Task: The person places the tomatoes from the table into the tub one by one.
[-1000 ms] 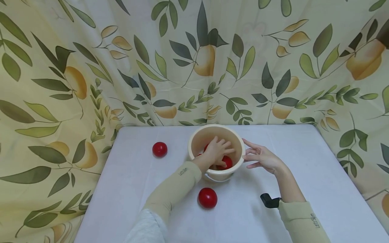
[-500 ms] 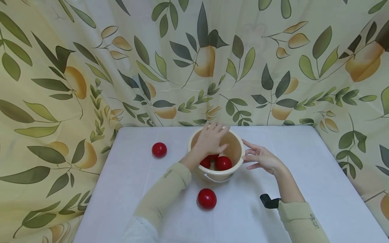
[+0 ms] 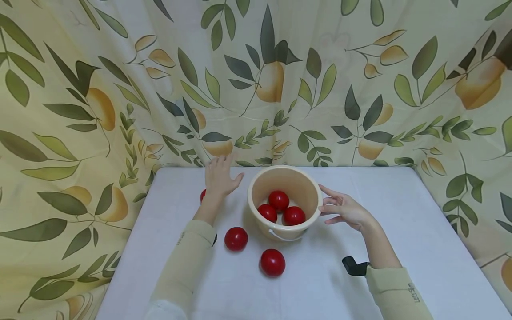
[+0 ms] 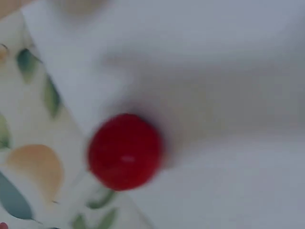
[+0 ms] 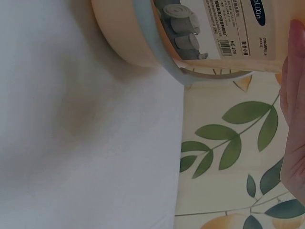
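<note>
Left hand: fingers [image 3: 219, 163] straight, thumb out to the side; left hand [image 3: 221, 180] sits over the worktop's back-left, holding nothing visible.
Right hand: fingers extended and apart; right hand [image 3: 345, 209] touches the bucket's right side, not wrapped round it.
Bucket: cream bucket [image 3: 286, 180] upright between the hands, mouth up, near the back edge.
In bucket: three red balls, rear ball [image 3: 278, 201], front-left ball [image 3: 267, 213], front-right ball [image 3: 294, 216].
Loose balls: near ball [image 3: 273, 262] in front of bucket; middle ball [image 3: 236, 238] front-left of it; far ball [image 3: 202, 195] by left wrist.
In the way: left hand and wrist hide most of far ball from head view; can't tell if they touch.
Handle: pale handle [image 3: 286, 237] hangs across bucket front.
Label: printed label [image 5: 224, 26] on bucket wall.
Right wrist: black mount [image 3: 355, 266].
Support: white-covered worktop [image 3: 312, 284].
Backdrop: leaf-and-fruit curtain [image 3: 256, 120] behind and left.
</note>
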Motion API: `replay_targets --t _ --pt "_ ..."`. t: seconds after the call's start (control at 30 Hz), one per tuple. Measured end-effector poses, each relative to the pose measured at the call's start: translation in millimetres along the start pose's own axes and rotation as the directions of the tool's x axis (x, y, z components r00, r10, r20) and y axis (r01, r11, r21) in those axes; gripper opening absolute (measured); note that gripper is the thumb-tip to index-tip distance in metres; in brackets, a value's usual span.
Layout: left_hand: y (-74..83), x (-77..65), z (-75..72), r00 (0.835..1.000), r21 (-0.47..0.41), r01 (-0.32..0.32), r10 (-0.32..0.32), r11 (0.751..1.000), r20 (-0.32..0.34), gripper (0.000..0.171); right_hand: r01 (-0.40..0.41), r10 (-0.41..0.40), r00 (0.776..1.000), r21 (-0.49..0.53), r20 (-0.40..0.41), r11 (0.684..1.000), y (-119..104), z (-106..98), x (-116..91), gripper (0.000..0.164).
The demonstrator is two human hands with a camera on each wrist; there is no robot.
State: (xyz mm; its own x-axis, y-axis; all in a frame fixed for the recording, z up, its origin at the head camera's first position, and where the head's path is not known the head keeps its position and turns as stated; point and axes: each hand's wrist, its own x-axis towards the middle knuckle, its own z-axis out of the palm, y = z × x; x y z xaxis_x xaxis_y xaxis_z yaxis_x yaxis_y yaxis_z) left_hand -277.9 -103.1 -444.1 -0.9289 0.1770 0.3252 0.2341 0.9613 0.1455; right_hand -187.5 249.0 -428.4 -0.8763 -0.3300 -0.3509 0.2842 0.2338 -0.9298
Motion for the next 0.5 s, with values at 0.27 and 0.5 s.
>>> replay_targets --t 0.27,0.5 --pt "-59.3 -43.1 31.6 0.954 0.010 0.220 -0.217 0.975 0.209 0.076 -0.002 0.002 1.000 -0.006 0.000 1.000 0 1 0 0.079" --pt "-75.6 -62.6 46.1 0.922 0.013 0.276 -0.269 0.961 0.278 0.082 -0.003 0.003 1.000 -0.010 -0.007 1.000 -1 1 0 0.079"
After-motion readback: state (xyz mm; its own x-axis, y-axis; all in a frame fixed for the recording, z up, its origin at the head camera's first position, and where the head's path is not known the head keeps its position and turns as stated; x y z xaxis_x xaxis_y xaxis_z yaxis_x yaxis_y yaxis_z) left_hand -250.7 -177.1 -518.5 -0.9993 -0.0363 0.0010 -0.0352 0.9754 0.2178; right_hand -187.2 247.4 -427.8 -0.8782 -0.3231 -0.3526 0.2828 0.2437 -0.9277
